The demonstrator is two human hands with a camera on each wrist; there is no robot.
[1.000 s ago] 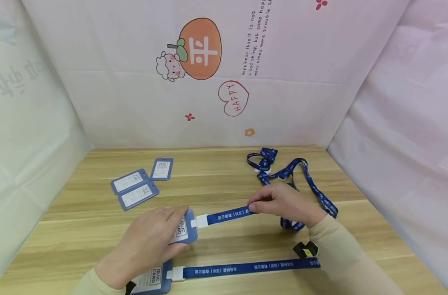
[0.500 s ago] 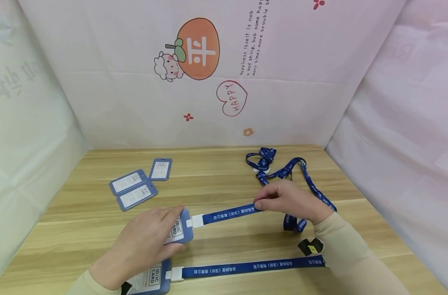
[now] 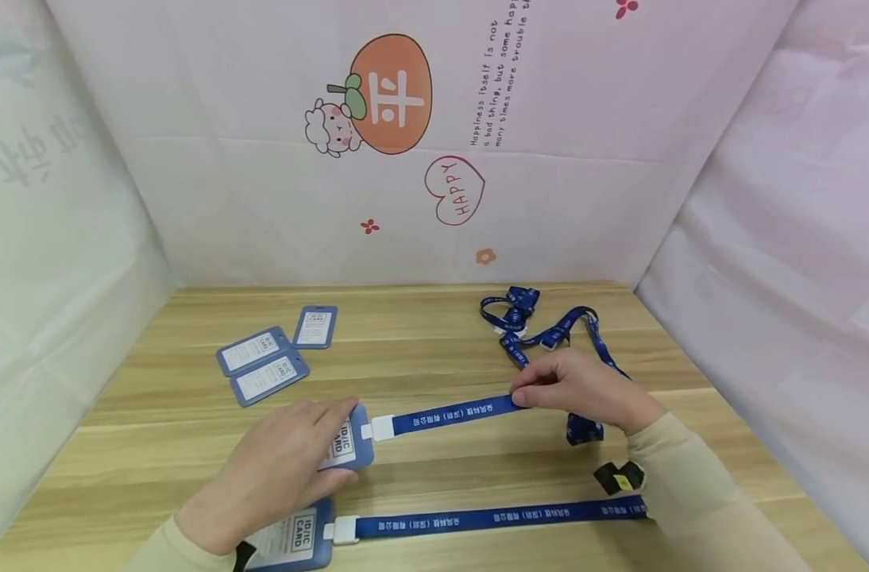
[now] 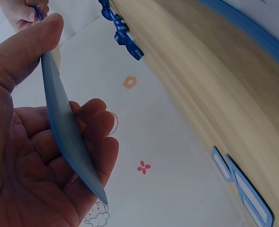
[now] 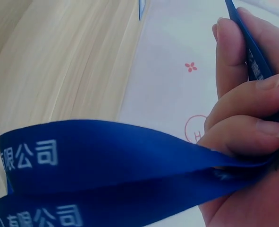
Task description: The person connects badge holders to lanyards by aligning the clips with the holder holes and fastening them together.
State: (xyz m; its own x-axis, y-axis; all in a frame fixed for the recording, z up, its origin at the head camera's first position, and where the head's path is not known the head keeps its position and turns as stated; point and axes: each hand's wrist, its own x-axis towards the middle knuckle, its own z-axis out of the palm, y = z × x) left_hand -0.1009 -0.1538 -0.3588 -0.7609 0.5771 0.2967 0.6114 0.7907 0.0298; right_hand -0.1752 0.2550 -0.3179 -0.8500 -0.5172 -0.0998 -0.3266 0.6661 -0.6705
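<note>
Wood-grain table (image 3: pixel 406 349), printed white backdrop (image 3: pixel 263 214), right fingers (image 5: pixel 245 101) pinching blue lanyard (image 3: pixel 452 414)

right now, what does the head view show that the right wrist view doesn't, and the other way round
Only the head view: the left hand gripping an ID card holder, the white clip joining that to a lanyard, and the orange fruit print.

Only the right wrist view: the palm side of the right hand, its fingers curled over the strap.

Both: the right hand holding the blue lanyard, the wood-grain table, a red flower print and the heart print, only partly in the wrist view.
</note>
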